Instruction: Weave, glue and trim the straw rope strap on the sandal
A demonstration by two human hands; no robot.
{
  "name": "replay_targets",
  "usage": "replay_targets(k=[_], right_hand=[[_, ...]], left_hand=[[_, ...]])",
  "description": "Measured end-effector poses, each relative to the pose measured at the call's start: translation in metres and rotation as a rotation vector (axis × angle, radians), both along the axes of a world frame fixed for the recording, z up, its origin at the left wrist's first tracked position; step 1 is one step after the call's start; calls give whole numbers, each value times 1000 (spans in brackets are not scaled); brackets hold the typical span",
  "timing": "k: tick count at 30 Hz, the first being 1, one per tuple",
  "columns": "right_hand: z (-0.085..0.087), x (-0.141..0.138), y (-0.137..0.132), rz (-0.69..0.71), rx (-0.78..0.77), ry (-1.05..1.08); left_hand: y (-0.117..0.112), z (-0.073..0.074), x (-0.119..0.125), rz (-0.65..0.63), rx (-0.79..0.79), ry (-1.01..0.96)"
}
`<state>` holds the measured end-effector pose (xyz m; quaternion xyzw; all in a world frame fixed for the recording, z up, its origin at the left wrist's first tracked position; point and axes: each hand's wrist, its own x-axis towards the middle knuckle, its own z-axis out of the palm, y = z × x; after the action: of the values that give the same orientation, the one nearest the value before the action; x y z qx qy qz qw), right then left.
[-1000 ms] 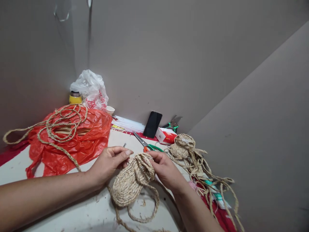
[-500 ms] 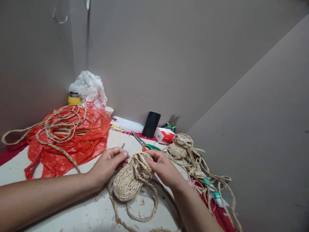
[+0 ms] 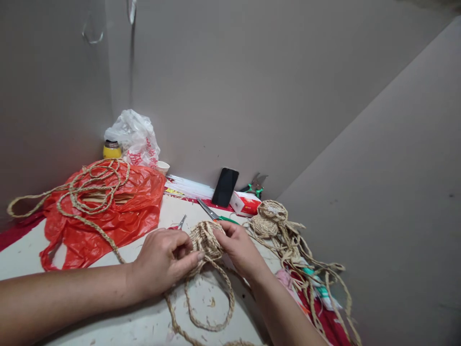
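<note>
Both my hands hold a small woven straw sandal (image 3: 204, 239) tipped up on edge above the white table (image 3: 118, 317). My left hand (image 3: 163, 259) is closed on its near side, fingers curled over the sole. My right hand (image 3: 236, 247) pinches its far end with thumb and fingers. A braided straw rope (image 3: 212, 307) runs from the sandal and loops on the table below my hands. A second woven straw piece (image 3: 270, 217) with loose strands lies to the right.
An orange plastic bag (image 3: 108, 211) with coiled braided rope (image 3: 90, 185) lies at left. Scissors (image 3: 212, 212), a small metal tool (image 3: 181, 222), a black phone (image 3: 225, 186), pliers (image 3: 256, 184), a white bag (image 3: 135, 137), a yellow jar (image 3: 112, 149) and a cup (image 3: 163, 166) stand along the brown walls.
The sandal was turned from lying flat to standing on edge. My left hand moved over its sole and closed on it. My right hand kept its grip.
</note>
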<state>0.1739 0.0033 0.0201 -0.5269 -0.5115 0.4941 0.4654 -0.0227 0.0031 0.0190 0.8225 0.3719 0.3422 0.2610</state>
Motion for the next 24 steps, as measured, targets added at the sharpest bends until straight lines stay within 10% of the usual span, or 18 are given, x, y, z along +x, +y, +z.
replay_targets(k=[18, 24], right_hand=[[-23, 4, 11, -51, 72, -262], [-2, 19, 9, -221, 167, -488]], left_hand=[[19, -9, 10, 40, -673, -528], [24, -11, 9, 80, -872, -557]])
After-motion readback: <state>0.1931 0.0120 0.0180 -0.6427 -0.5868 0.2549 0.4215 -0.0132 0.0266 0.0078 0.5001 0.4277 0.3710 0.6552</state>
